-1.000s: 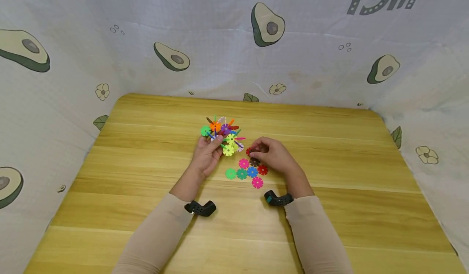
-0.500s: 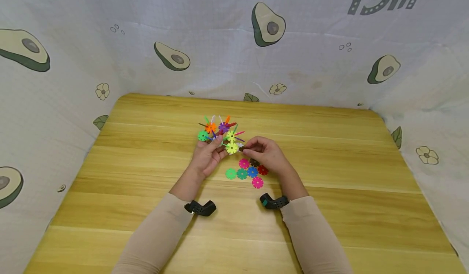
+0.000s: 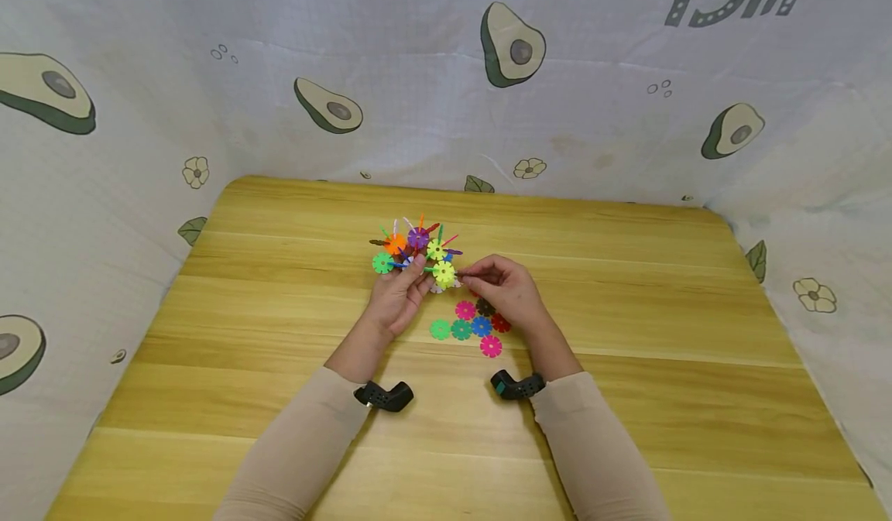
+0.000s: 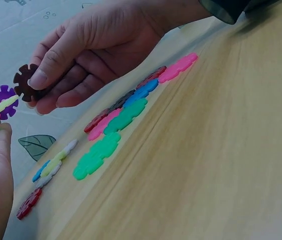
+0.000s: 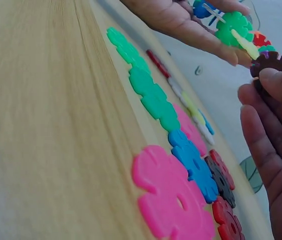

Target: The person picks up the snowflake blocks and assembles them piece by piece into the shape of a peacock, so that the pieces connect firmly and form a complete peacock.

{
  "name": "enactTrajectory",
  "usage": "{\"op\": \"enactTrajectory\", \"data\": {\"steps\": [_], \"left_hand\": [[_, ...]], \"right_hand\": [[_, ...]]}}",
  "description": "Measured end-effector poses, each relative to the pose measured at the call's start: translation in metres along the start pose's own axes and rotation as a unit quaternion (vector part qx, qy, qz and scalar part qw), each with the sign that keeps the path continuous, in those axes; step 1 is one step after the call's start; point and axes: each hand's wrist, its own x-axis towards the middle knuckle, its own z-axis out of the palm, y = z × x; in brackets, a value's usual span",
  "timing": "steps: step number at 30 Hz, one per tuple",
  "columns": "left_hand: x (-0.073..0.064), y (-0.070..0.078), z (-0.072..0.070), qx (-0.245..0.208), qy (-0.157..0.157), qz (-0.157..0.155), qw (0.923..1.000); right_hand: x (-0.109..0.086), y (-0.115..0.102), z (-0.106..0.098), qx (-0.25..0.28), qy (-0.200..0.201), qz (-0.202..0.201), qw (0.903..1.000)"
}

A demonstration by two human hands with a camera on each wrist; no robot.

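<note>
My left hand (image 3: 393, 302) holds a spiky cluster (image 3: 416, 238) of interlocked plastic snowflake discs in many colours, its thumb lying over the near side. Opposite it, my right hand (image 3: 512, 293) pinches a dark brown snowflake disc (image 4: 24, 82) between thumb and fingers. In the right wrist view the brown disc stands at the end of a yellow disc (image 5: 245, 44), seen edge-on, which slots into a green disc (image 5: 233, 29). The brown and yellow discs meet or nearly meet; whether their slots engage, I cannot tell. Part of the cluster is hidden by the left hand.
Loose snowflake discs lie flat on the wooden table (image 3: 279, 273) below the hands: pink (image 3: 491, 346), blue (image 3: 482, 326), light green (image 3: 440, 329), dark green (image 3: 461, 330), red (image 3: 501, 323) and black-brown (image 3: 485, 306). More lie under the cluster. A patterned cloth (image 3: 418, 118) hangs behind.
My right hand has moved left and away from the loose discs, bringing the brown disc up to the cluster. The cluster has turned and shifted slightly in my left hand.
</note>
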Motion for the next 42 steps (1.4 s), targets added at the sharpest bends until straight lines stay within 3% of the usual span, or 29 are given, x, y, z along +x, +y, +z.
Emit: {"op": "enactTrajectory", "data": {"steps": [7, 19, 24, 27, 29, 32, 34, 36, 39, 42], "left_hand": [[-0.001, -0.001, 0.000, -0.002, -0.024, 0.001, 0.9997], [-0.004, -0.002, -0.002, 0.031, -0.047, -0.014, 0.9983], [-0.003, -0.001, -0.002, 0.009, -0.048, -0.011, 0.9987], [-0.002, -0.001, -0.002, -0.003, -0.040, -0.002, 0.9992], [-0.002, 0.000, -0.002, -0.008, -0.033, 0.004, 0.9994], [-0.002, 0.000, -0.002, -0.011, -0.028, 0.007, 0.9995], [-0.002, 0.000, -0.002, -0.008, -0.031, 0.005, 0.9995], [-0.002, 0.000, -0.002, -0.004, -0.040, 0.004, 0.9992], [-0.002, 0.000, -0.002, 0.006, -0.060, 0.004, 0.9982], [-0.002, 0.000, -0.003, 0.012, -0.074, 0.004, 0.9972]], "right_hand": [[0.000, 0.002, 0.003, -0.019, 0.041, -0.019, 0.9988], [0.001, 0.001, 0.009, 0.012, 0.045, -0.028, 0.9985], [0.002, 0.002, 0.008, -0.007, 0.039, -0.025, 0.9989], [0.003, 0.004, 0.008, -0.075, 0.036, -0.017, 0.9964], [0.004, 0.006, 0.008, -0.162, 0.026, -0.021, 0.9863], [0.005, 0.008, 0.010, -0.301, 0.012, -0.035, 0.9529], [0.004, 0.010, 0.012, -0.361, 0.004, -0.044, 0.9315], [0.004, 0.011, 0.015, -0.397, 0.002, -0.051, 0.9163], [0.003, 0.012, 0.019, -0.410, 0.006, -0.053, 0.9107], [0.003, 0.011, 0.022, -0.385, 0.017, -0.042, 0.9217]]}}
